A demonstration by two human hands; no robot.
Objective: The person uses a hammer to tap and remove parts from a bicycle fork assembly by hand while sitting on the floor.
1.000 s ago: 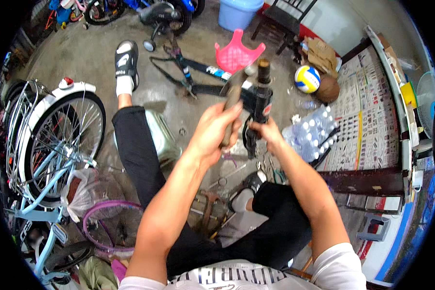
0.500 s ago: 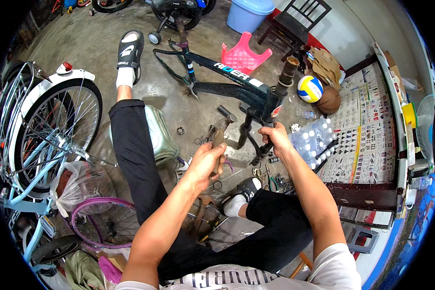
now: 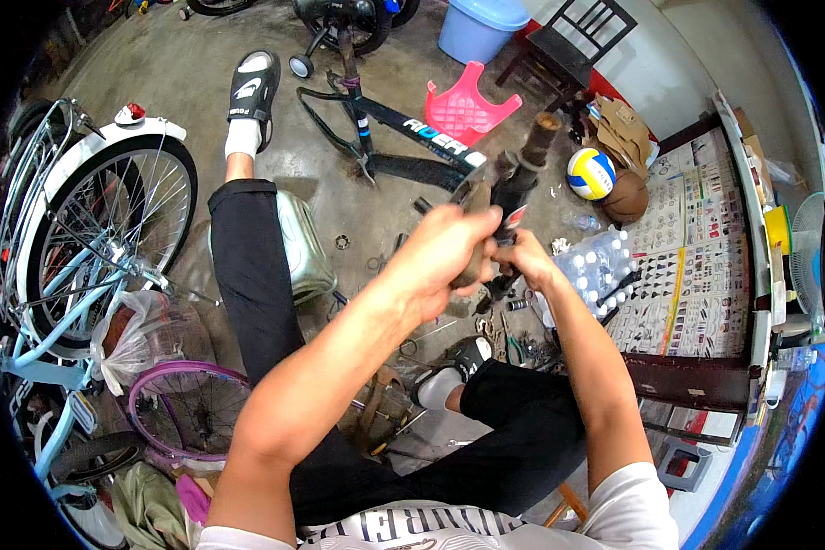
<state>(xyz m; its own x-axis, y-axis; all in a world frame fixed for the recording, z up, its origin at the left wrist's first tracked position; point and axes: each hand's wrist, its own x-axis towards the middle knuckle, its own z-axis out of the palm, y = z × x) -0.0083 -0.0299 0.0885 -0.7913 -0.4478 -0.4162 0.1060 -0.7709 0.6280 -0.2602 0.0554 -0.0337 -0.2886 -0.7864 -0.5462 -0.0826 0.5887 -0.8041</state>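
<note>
A black bicycle frame [image 3: 390, 119] stands before me, its head tube [image 3: 515, 191] at the near right end. My left hand [image 3: 438, 252] is closed round the wooden handle of a hammer [image 3: 473, 194], held against or just in front of the head tube; motion blurs its head, and I cannot tell if it touches. Just below the tube, my right hand [image 3: 529, 258] grips the black fork [image 3: 499, 290], partly hidden behind my left hand. Loose tools, including green-handled pliers [image 3: 516, 350], lie on the floor underneath.
Shrink-wrapped water bottles [image 3: 588, 268], a volleyball [image 3: 590, 174] and a basketball [image 3: 625, 197] sit to the right. Behind the frame lies a pink plastic stool [image 3: 472, 105]. A pale green container [image 3: 301, 247] is beside my left leg; a light blue bicycle [image 3: 41, 390] and purple wheel rim [image 3: 137, 403] are left.
My left hand has swung the hammer up and to the right, from beside the fork to the head tube. My right hand has kept its grip in nearly the same place.
</note>
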